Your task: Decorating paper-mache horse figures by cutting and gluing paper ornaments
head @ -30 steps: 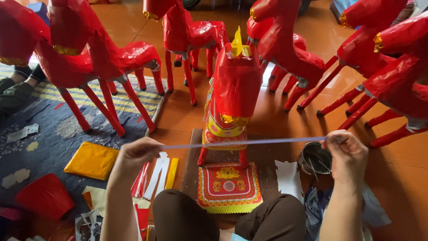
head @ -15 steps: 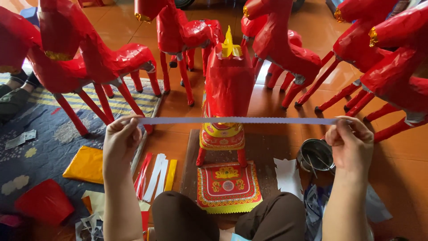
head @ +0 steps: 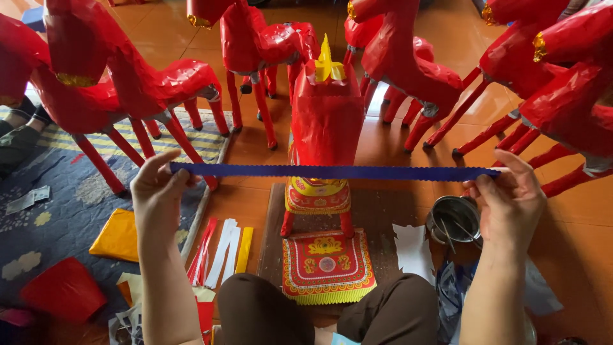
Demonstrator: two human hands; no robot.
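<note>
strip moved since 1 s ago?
Yes. The blue paper strip, stretched between the left hand and right hand, has risen against the red paper horse, from its lower chest up to mid-body.

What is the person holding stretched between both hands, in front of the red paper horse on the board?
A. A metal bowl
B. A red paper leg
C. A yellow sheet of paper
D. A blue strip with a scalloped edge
D: the left hand and right hand pinch the ends of a blue strip, pulled taut across the red paper horse.
</note>
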